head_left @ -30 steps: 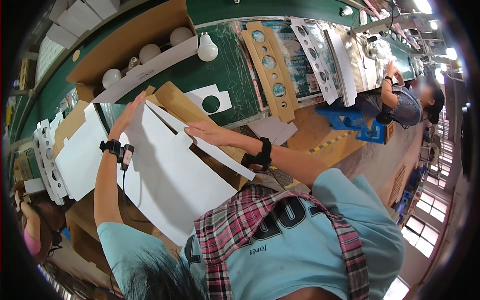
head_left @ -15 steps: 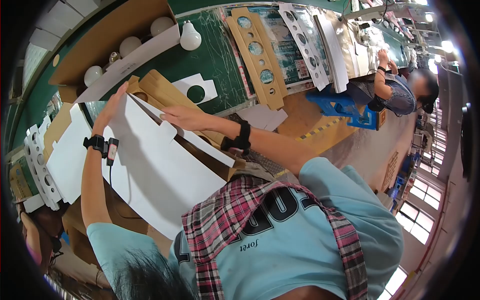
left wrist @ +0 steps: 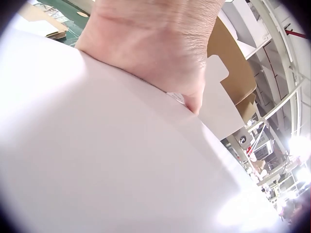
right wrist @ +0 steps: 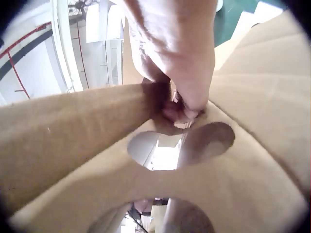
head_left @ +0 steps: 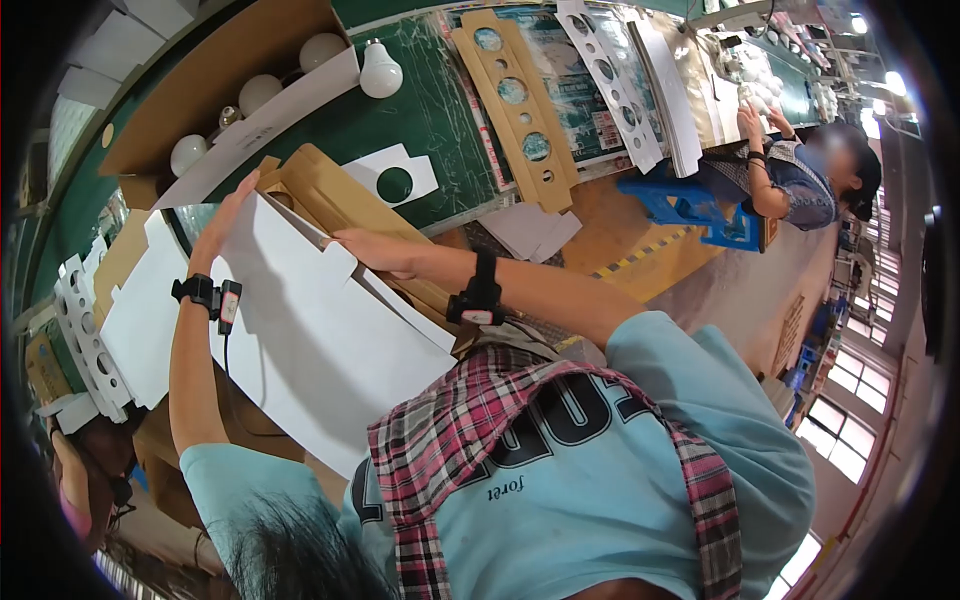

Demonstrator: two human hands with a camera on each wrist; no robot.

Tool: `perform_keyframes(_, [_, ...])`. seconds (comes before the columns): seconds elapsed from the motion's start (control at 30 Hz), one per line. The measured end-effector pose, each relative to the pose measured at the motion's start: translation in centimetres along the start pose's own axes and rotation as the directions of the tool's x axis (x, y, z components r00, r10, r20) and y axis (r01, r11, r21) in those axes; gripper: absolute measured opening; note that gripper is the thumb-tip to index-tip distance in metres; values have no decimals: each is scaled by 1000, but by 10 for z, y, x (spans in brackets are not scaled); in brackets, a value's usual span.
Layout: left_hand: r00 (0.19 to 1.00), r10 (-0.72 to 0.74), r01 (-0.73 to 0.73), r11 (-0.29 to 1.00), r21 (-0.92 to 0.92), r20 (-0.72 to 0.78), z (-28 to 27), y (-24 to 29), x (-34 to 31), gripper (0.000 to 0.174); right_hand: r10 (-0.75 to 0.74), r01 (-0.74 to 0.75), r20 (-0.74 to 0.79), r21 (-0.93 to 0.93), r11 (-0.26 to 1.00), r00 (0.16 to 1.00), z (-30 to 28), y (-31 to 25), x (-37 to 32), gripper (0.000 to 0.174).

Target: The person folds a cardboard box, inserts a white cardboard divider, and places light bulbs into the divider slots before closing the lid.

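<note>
White on its broad outer side, the carton [head_left: 295, 320] is between the two hands. The left hand [head_left: 220, 228] lies against its far edge, fingers straight. The right hand [head_left: 378, 252] touches a brown holed cardboard piece [right wrist: 165, 185] — its fingers are bent at the fold, but I cannot tell whether they pinch it. Ahead of the hands, on the green tabletop [head_left: 440, 110], there is a box [head_left: 285, 108] with bulbs [head_left: 260, 92]; a white card [head_left: 424, 178] lies beyond the right hand.

The left grip [head_left: 222, 218] touches a white carton [head_left: 290, 320].
</note>
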State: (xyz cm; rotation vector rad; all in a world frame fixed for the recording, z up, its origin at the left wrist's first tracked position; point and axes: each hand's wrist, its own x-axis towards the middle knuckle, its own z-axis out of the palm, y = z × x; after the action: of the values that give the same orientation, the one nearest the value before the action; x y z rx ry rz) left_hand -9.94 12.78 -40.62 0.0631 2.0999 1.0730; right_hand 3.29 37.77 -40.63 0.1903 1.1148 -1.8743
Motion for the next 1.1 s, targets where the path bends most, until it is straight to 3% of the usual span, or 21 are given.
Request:
perform_keyframes(0.03, [1000, 5, -5, 1000, 5, 6, 0, 4, -2, 71, 83, -83, 5, 59, 995, 997, 5, -13, -8, 27])
perform_keyframes(0.23, [1000, -24, 24, 1000, 19, -14, -6, 21, -13, 72, 103, -113, 105, 103, 988, 989, 0, -21, -7, 27])
perform_keyframes(0.37, [999, -32, 34, 999, 36, -42, -12, 33, -11, 73, 59, -67, 202, 32, 997, 978, -14, -42, -15, 29])
perform_keyframes(0.5, [998, 7, -3, 999, 45, -70, -15, 36, -8, 72, -95, 98, 196, -6, 995, 976, 3, -38, -20, 35])
perform_keyframes(0.57, [994, -56, 61, 997, 51, -98, -9, 38, -13, 70, -113, 124, 139, -74, 989, 984, 12, -39, -22, 34])
perform_keyframes(0.73, [998, -38, 39, 999, 26, -53, -15, 6, -9, 63, -231, 223, 13, -320, 921, 973, 14, -19, -1, 31])
perform_keyframes(0.83, [998, -32, 34, 999, 39, -52, -18, 3, -6, 61, -304, 225, -14, -640, 734, 953, 14, -25, -12, 33])
perform_keyframes(0.93, [999, -12, 13, 999, 38, -42, -21, 0, -8, 61, -197, 109, -55, -674, 730, 979, 16, -27, -32, 39])
perform_keyframes(1.03, [998, -22, 24, 999, 26, -59, -24, -3, -12, 61, -124, 226, 189, -808, 544, 974, 2, -35, -85, 46])
perform_keyframes(1.1, [996, -51, 53, 998, 16, -77, -25, -12, -11, 61, 187, 6, 161, -772, 636, 969, -8, -36, -110, 51])
